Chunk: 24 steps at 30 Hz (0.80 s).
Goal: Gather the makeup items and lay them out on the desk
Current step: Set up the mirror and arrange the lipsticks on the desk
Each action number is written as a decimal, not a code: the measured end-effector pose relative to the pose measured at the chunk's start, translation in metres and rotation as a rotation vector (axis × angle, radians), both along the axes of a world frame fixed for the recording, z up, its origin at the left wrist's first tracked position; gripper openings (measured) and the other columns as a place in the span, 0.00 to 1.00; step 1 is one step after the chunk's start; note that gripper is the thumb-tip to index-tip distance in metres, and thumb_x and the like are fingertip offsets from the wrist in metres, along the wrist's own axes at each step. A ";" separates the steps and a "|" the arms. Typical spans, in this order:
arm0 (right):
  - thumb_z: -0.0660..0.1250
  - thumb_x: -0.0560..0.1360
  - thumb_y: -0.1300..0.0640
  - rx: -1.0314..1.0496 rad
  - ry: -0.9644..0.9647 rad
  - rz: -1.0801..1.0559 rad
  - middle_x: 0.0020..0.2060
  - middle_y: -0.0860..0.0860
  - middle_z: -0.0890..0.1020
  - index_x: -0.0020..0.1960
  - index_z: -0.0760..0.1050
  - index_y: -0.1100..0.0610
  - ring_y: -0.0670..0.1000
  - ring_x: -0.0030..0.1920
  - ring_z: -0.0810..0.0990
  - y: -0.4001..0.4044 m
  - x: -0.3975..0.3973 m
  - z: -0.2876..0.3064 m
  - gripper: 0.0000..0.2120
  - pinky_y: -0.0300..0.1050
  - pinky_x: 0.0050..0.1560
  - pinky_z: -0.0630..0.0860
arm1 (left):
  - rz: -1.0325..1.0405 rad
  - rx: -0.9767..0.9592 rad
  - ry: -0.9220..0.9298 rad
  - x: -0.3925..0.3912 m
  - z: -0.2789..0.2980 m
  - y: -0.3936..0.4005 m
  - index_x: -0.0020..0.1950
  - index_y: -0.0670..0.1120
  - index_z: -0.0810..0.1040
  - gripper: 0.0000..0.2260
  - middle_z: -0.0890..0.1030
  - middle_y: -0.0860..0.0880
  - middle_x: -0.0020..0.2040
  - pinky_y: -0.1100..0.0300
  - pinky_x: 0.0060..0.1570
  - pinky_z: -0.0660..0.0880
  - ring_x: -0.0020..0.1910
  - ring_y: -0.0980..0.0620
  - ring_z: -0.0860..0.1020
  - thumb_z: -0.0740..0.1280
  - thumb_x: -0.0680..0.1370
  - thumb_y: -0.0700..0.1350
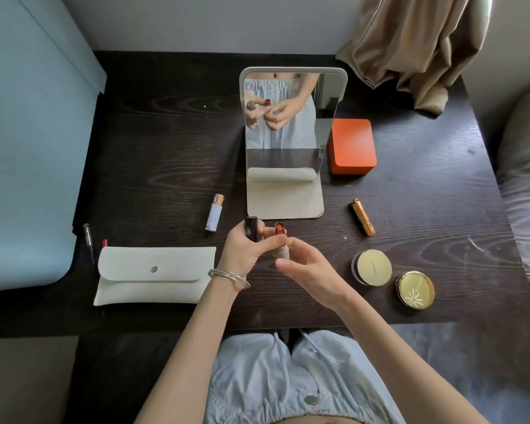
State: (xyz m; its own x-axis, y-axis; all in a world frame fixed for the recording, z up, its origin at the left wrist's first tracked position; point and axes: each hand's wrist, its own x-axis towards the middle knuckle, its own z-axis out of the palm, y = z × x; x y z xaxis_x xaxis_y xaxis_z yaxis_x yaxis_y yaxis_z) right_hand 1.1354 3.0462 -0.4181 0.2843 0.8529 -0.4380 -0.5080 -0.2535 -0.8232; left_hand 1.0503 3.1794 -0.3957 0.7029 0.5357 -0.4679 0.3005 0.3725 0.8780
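Head view: opened lipstick held above desk near front edge, just before mirror; long axis near upright, red tip pointed up and away. Lower barrel pinched by right hand fingers, also touched by left hand. Dark cap gripped in left hand, upright. White lipstick tube laid left of mirror, gold end pointed away. Gold lipstick laid right, axis diagonal. White pouch flat at left; two gold compacts at right, orange box beside mirror.
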 end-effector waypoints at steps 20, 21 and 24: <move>0.58 0.77 0.51 0.051 0.419 -0.269 0.40 0.53 0.79 0.58 0.71 0.60 0.47 0.38 0.78 0.009 -0.011 -0.001 0.15 0.40 0.45 0.77 | 0.022 0.074 -0.041 0.008 -0.003 0.004 0.38 0.44 0.69 0.12 0.84 0.47 0.43 0.67 0.40 0.78 0.45 0.54 0.84 0.73 0.70 0.38; 0.58 0.77 0.51 0.047 0.398 -0.263 0.42 0.53 0.79 0.60 0.71 0.60 0.48 0.39 0.78 0.009 -0.010 0.000 0.16 0.40 0.46 0.77 | 0.025 0.090 -0.031 0.008 -0.004 0.004 0.39 0.43 0.69 0.12 0.84 0.47 0.43 0.67 0.40 0.78 0.46 0.54 0.84 0.73 0.70 0.39; 0.63 0.75 0.54 0.052 0.353 -0.253 0.45 0.52 0.79 0.60 0.73 0.58 0.48 0.41 0.79 0.007 -0.008 0.000 0.15 0.40 0.48 0.77 | 0.036 0.124 -0.019 0.007 -0.004 0.005 0.41 0.40 0.70 0.11 0.84 0.44 0.45 0.70 0.38 0.77 0.44 0.57 0.83 0.73 0.70 0.40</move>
State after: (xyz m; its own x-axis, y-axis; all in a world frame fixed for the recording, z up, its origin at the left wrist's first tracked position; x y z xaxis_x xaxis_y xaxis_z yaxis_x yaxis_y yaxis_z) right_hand 1.1278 3.0536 -0.4178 0.3281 0.7991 -0.5038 -0.8012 -0.0471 -0.5965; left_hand 1.0574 3.1848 -0.3999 0.6905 0.6133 -0.3835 0.2722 0.2710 0.9233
